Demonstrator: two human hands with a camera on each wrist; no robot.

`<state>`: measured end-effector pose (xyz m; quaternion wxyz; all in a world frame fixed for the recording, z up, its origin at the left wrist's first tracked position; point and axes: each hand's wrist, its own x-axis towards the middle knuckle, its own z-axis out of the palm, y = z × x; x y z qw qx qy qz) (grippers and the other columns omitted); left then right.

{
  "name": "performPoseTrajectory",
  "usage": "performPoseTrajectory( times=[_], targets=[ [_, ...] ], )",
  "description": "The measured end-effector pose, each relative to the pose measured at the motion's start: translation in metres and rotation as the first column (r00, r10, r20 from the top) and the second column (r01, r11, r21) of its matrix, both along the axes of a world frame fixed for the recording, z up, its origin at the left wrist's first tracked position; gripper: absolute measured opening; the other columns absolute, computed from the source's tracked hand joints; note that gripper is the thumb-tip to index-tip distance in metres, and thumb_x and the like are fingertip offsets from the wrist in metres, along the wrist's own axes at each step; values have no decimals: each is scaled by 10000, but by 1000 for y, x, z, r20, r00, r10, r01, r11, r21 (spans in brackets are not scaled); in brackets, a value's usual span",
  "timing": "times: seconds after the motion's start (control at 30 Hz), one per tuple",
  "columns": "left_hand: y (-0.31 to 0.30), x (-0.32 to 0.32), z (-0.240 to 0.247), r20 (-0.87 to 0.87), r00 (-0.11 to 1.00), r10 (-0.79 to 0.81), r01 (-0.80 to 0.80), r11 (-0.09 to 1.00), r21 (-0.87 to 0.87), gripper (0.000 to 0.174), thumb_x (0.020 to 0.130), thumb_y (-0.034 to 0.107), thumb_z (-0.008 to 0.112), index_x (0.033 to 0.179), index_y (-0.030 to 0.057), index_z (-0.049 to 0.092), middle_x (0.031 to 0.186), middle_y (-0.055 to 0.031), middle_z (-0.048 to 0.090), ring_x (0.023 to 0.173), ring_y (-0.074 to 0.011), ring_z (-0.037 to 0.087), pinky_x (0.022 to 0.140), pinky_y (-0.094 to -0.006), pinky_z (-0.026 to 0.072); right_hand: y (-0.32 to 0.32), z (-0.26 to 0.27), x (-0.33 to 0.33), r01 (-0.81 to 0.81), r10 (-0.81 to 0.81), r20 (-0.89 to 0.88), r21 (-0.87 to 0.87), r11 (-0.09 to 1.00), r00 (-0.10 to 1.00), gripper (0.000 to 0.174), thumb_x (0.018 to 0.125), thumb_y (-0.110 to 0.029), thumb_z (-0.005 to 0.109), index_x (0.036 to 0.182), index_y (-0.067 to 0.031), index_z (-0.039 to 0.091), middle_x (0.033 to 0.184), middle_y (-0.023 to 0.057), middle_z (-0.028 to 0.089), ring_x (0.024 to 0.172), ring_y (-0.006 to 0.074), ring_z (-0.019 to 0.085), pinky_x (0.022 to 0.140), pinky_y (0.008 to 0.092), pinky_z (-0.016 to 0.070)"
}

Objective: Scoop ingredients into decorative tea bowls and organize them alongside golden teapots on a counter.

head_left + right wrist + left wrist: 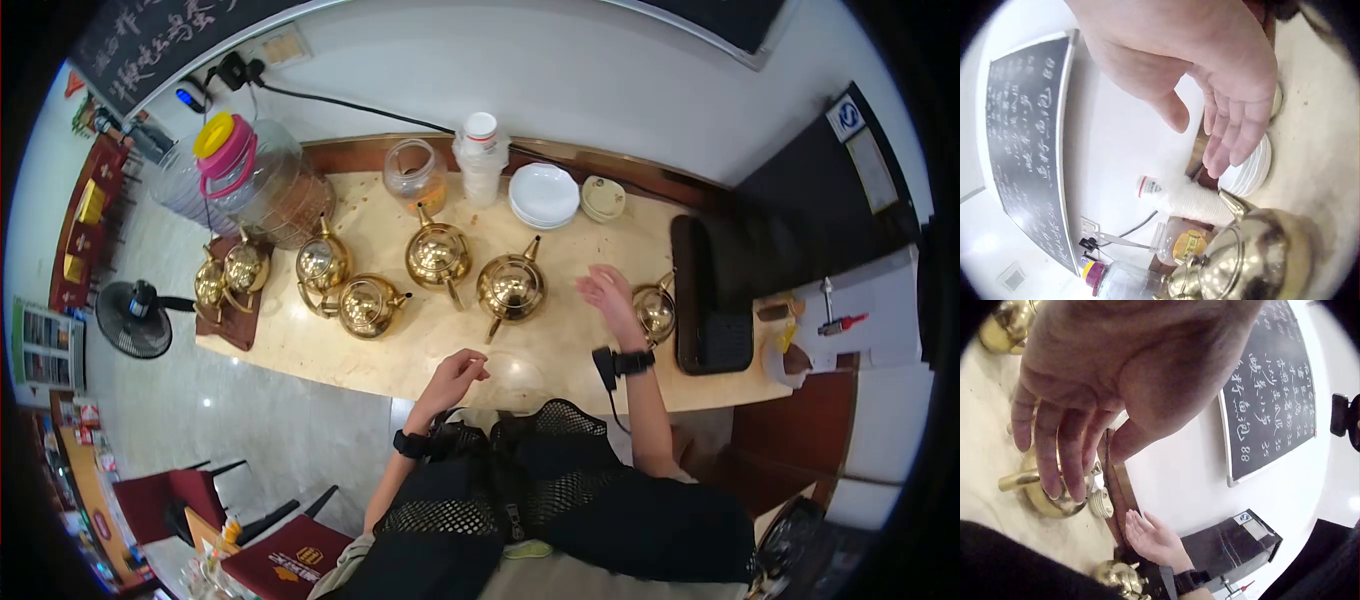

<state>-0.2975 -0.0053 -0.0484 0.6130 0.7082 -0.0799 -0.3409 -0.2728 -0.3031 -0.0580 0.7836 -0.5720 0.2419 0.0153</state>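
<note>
left hand [450, 381] and right hand [608, 297] hover near gold teapots [513, 288].

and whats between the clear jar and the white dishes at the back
In the head view, a white stack, apparently cups, stands between the clear jar and the white dishes; the right wrist view agrees.

We see a pale table [570, 350] w/ white bowls [543, 193]; L of bowls, cups [482, 178] + jar [415, 175]; to R, sm. dishes [603, 198], blk tray [684, 325]; in front, gold teapots [512, 288].
</note>
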Motion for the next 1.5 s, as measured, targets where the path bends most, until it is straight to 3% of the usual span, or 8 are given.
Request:
performPoseTrajectory(
  times=[0.3, 0.33, 0.7, 0.9, 1.17, 1.23, 1.37, 1.5],
  targets=[
    [-83, 52, -1, 185, 927, -327, 352, 928, -120, 223, 801, 158, 433, 928, -18, 484, 767, -97, 564, 720, -155, 538, 661, -258, 422, -34, 3, -192, 683, -701, -110, -159, 713, 705, 194, 776, -169, 465, 944, -74, 448, 813, 94, 569, 750, 169, 559, 609, 236, 427],
    [-91, 59, -2, 395, 831, -391, 377, 919, 116, 235, 790, 175, 449, 922, -15, 492, 765, -103, 565, 711, -169, 539, 651, -267, 423, -35, 7, -200, 711, -731, -96, -177, 680, 675, 194, 776, -169, 465, 944, -74, 448, 813, 94, 569, 750, 169, 559, 609, 236, 427],
    [-180, 129, -34, 347, 546, -763, 599, 644, 475, 359, 740, 247, 457, 976, -23, 476, 901, -215, 531, 865, -322, 501, 758, -339, 387, -19, 19, -208, 616, -677, -122, -323, 719, 726, 286, 739, -198, 518, 981, -62, 450, 810, 71, 556, 724, 130, 527, 602, 239, 404],
    [-181, 150, -45, 211, 656, -725, 551, 650, 523, 373, 730, 260, 455, 978, -18, 483, 960, -210, 512, 911, -308, 485, 786, -331, 376, -37, -19, -165, 454, -595, -230, -457, 765, 770, 435, 748, -369, 499, 1045, -55, 447, 912, 75, 517, 892, 156, 455, 701, 303, 390],
    [-181, 187, -57, 130, 627, -768, 479, 512, 713, 357, 711, 280, 487, 857, -43, 530, 768, -181, 565, 680, -248, 560, 587, -331, 440, -37, -48, -116, 537, -608, -108, -367, 760, 786, 360, 808, -327, 428, 767, 10, 546, 689, 47, 547, 669, 101, 497, 600, 205, 378],
    [-179, 198, -63, 191, 617, -763, 419, 524, 742, 333, 705, 266, 490, 793, -51, 545, 652, -148, 568, 616, -242, 563, 538, -334, 440, -46, -60, -111, 555, -577, -114, -179, 813, 809, 364, 805, -337, 430, 677, -15, 542, 607, 46, 531, 551, 112, 491, 522, 218, 380],
    [-185, 231, -71, -89, 856, -510, 455, 659, 599, 515, 720, 355, 514, 1032, -43, 415, 973, -191, 487, 791, -293, 531, 663, -349, 437, -50, -61, -111, 471, -504, -102, -239, 849, 858, 372, 799, -321, 426, 537, -63, 483, 460, 12, 446, 427, 86, 429, 394, 211, 290],
    [-184, 249, -130, -438, 898, 43, 63, 972, 225, 657, 725, 449, 477, 1132, -27, 277, 902, -214, 468, 723, -302, 514, 605, -402, 438, -51, -79, -107, 536, -563, -59, -237, 810, 824, 382, 794, -317, 430, 500, -73, 446, 423, -1, 403, 384, 83, 404, 366, 220, 286]
  ],
)
